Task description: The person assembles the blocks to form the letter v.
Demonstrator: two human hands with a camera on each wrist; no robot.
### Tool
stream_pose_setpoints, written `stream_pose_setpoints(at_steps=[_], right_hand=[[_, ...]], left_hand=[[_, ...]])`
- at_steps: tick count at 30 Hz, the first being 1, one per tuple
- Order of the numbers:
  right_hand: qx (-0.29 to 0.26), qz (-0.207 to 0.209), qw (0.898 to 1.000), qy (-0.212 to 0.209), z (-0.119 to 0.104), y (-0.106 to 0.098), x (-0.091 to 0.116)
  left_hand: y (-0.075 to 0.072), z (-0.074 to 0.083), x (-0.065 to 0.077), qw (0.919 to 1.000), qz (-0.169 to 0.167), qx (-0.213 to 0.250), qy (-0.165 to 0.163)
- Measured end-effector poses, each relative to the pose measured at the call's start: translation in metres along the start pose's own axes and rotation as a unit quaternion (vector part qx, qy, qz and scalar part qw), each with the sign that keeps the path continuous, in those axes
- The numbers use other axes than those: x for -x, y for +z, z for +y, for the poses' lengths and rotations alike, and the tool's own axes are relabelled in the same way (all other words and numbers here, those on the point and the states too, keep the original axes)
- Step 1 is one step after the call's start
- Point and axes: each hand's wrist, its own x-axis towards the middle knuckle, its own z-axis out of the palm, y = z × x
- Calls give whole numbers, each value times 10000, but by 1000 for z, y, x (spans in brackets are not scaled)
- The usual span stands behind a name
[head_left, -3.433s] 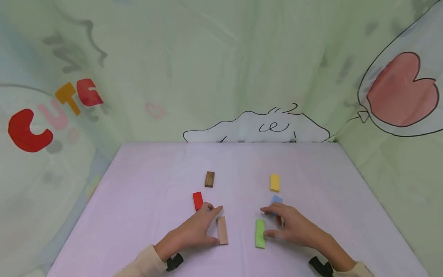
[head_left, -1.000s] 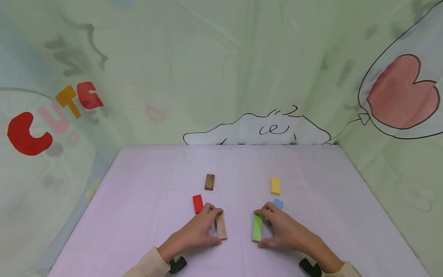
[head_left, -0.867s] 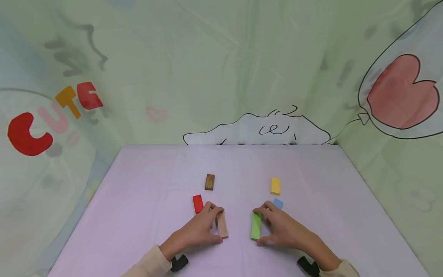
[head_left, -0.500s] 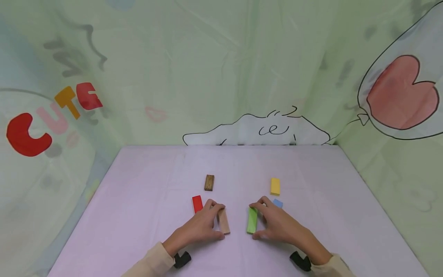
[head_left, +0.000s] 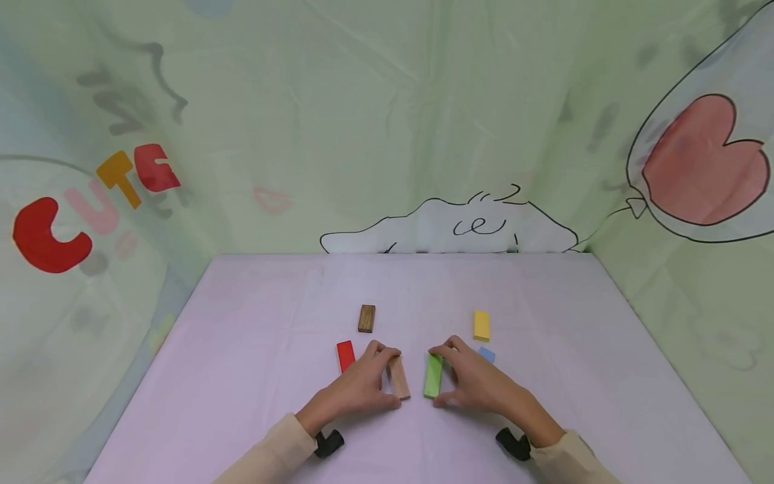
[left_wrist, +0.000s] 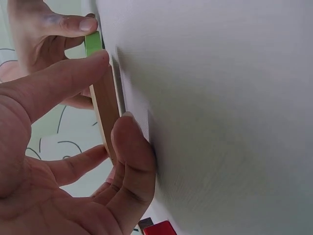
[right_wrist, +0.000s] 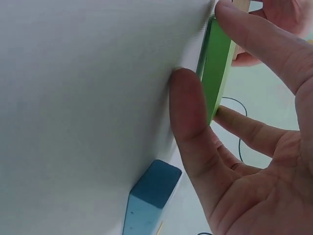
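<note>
My left hand (head_left: 361, 382) pinches a plain wooden block (head_left: 399, 378) lengthwise, thumb at its near end and a fingertip at its far end. In the left wrist view the wooden block (left_wrist: 103, 110) runs between thumb and fingers, close along the tabletop. Opposite it, my right hand (head_left: 478, 380) holds a green block (head_left: 433, 376) by its two ends in the same way. A narrow gap separates the two blocks in the head view. In the right wrist view the green block (right_wrist: 216, 63) is close to the table surface; whether it touches I cannot tell.
A red block (head_left: 346, 355) lies beside my left hand, partly covered by it. A blue block (head_left: 486, 354) is behind my right hand. Farther back lie a dark brown block (head_left: 366, 318) and a yellow block (head_left: 481, 325). The table (head_left: 266, 296) is covered with pale cloth.
Both hands have closed in on the ends of their blocks. They have moved the wooden block right and the green block left, both a little farther back. The other blocks stay put.
</note>
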Motion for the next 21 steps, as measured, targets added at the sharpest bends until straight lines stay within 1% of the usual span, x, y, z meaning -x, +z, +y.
stream_pose_setpoints(at_steps=[8, 14, 21], right_hand=[[-35, -8, 10000, -81, 2, -1, -5], [-142, -8, 9999, -87, 5, 0, -8], [-160, 64, 9998, -127, 7, 1, -11]], left_hand=[[0, 2, -9, 10000, 18, 23, 24], [0, 4, -14, 10000, 24, -15, -39], [-2, 5, -17, 9998, 8, 188, -91]])
